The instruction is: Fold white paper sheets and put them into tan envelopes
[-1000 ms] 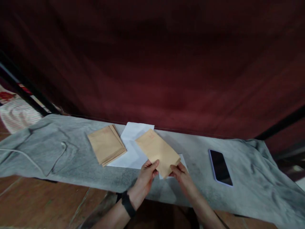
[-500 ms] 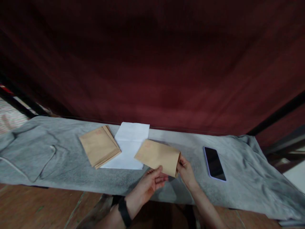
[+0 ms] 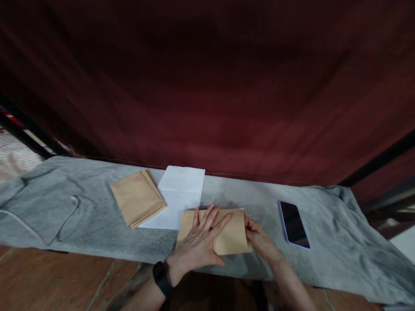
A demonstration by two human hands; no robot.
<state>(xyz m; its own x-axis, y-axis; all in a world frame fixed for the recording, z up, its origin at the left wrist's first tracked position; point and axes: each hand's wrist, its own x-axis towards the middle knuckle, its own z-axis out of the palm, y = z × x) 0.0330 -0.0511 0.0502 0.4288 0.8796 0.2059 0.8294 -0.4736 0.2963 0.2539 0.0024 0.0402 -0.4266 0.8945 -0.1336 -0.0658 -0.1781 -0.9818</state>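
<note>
A brown paper envelope lies near the front edge of the grey cloth, its long side running left to right. My left hand, a black band on its wrist, rests flat on top with fingers spread. At the envelope's right end, my right hand has its fingers closed on the edge; some fingertips are hidden behind the paper. A thin white strip shows along the envelope's upper right edge. To the left, creased white paper sheets lie partly under a stack of brown envelopes.
A phone in a lilac case lies to the right on the grey cloth. At far left a white cable curves over the cloth. A dark red curtain hangs behind, with dark bars on both sides.
The envelope was held up and tilted in both hands; it has come down and turned level. My left hand let go of its lower edge and now lies spread on it.
</note>
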